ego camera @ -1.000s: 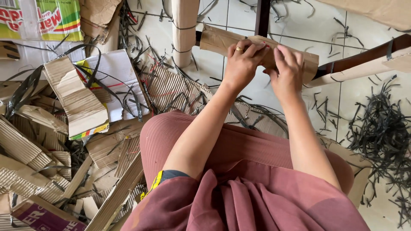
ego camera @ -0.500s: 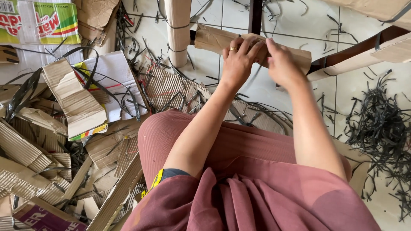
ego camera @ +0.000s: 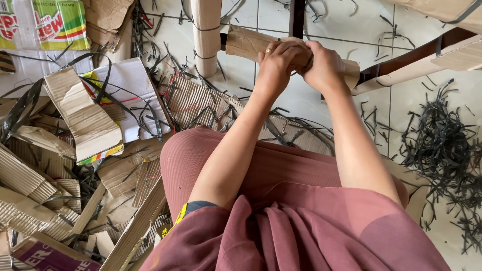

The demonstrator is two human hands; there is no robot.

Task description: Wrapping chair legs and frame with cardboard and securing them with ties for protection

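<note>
The roll [ego camera: 246,44] is matt brown cardboard, as are the ribbed corrugated scraps [ego camera: 30,175]. Black strips [ego camera: 442,145] look like glossy plastic. The floor [ego camera: 281,95] is smooth pale tile. The skirt [ego camera: 301,221] is soft ribbed cloth.

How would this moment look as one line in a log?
left hand: gripping cardboard roll | right hand: gripping same roll | floor: black strap scraps
</note>
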